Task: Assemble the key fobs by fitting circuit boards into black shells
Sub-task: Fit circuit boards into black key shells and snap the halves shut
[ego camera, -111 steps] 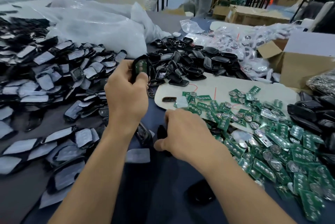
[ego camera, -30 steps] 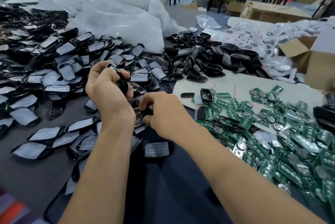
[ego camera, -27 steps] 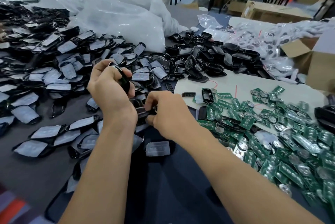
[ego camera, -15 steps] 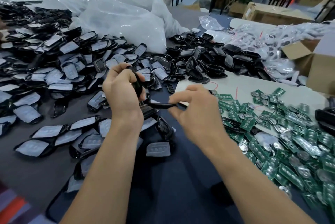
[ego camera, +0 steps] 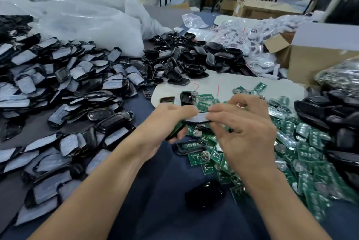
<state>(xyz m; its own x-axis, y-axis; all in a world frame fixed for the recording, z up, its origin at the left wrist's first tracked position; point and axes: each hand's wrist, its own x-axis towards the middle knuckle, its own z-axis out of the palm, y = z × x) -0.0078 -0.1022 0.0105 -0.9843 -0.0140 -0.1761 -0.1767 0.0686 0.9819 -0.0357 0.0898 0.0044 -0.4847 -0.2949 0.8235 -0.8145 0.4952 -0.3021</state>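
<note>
My left hand (ego camera: 167,121) grips a black shell with a green circuit board (ego camera: 176,130) seated in it, held edge-on above the blue cloth. My right hand (ego camera: 240,125) is close beside it, fingers curled, pinching a thin black shell cover (ego camera: 198,121) whose edge reaches toward my left fingertips. Both hands hover over the near edge of the heap of green circuit boards (ego camera: 295,154). A pile of bare black shells (ego camera: 194,59) lies further back. How the cover meets the shell is hidden by my fingers.
Film-covered black shells (ego camera: 58,84) spread across the left. A white card (ego camera: 252,84) lies under the boards. A cardboard box (ego camera: 320,61) and bagged parts (ego camera: 242,33) stand at the right, clear plastic bags (ego camera: 87,24) at the back. One black fob (ego camera: 206,193) lies near me.
Both hands have moved right, from the film-covered shells to over the circuit boards. My right hand picked up a thin black cover and brought it up to the shell in my left hand.
</note>
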